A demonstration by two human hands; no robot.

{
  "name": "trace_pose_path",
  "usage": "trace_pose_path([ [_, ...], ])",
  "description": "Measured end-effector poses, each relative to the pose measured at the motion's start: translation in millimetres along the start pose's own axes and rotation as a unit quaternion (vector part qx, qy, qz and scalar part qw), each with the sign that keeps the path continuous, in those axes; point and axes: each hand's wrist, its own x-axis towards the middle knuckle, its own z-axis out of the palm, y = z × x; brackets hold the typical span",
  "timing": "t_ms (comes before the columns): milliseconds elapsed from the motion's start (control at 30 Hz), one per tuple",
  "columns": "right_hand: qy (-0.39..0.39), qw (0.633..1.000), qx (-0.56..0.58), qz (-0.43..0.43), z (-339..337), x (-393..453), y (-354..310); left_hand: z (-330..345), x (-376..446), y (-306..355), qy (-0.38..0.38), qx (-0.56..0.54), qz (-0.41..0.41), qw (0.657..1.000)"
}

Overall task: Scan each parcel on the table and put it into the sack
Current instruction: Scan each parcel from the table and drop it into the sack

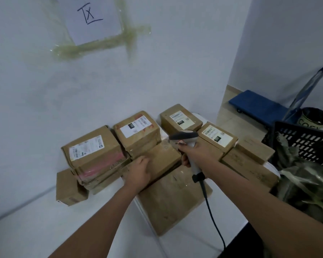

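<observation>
A white desk [45, 220] stands against a pale wall and carries a cluster of brown cardboard parcels. The left hand [140, 171] lies on a plain brown parcel [162, 160] in the middle of the cluster, fingers bent over its left edge; whether this grip has closed on the box or only rests there cannot be told. The right hand [193, 153] has its grip wrapped round the handle of a grey barcode scanner [185, 136], whose head points left, above the same plain parcel. A black cable [211, 211] runs from the scanner's handle down toward the near edge of the frame.

Left of the hands lies a labelled parcel with pink tape [95, 155], and a small box [69, 187] sits at the near left of it. Beyond the hands stand three more labelled parcels: one at far centre [136, 131], one at far right [181, 118] and one just beside the scanner on the right [217, 136]. A large flat box [172, 200] lies under the arms, near the desk's edge.

On the right, just beside the desk, a dark green sack [306, 187] hangs open, with a black perforated crate [304, 142] behind it. Farther off on the floor stands a blue platform trolley [255, 103]. A paper sign [93, 17] is taped to the wall.
</observation>
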Motion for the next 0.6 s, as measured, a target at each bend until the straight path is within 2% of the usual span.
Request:
trace_pose_path([
  [200, -0.031, 0.997, 0.004, -0.065, 45, 27, -45, -53, 31, -29, 0.098, 0.084, 0.016, 0.991],
  [333, -0.004, 0.996, -0.019, -0.089, 71, 45, -56, -69, 48, -40, 0.041, 0.134, -0.007, 0.99],
  [433, 0.018, 0.995, -0.009, -0.097, 76, 55, -63, -70, 59, -34, 0.075, 0.019, -0.077, 0.994],
  [500, 0.021, 0.996, 0.003, -0.089, 75, 59, -66, -67, 62, -29, 0.124, -0.057, -0.153, 0.979],
  [600, 0.026, 0.997, 0.018, -0.074, 73, 66, -65, -63, 64, -25, 0.143, -0.066, -0.204, 0.966],
])
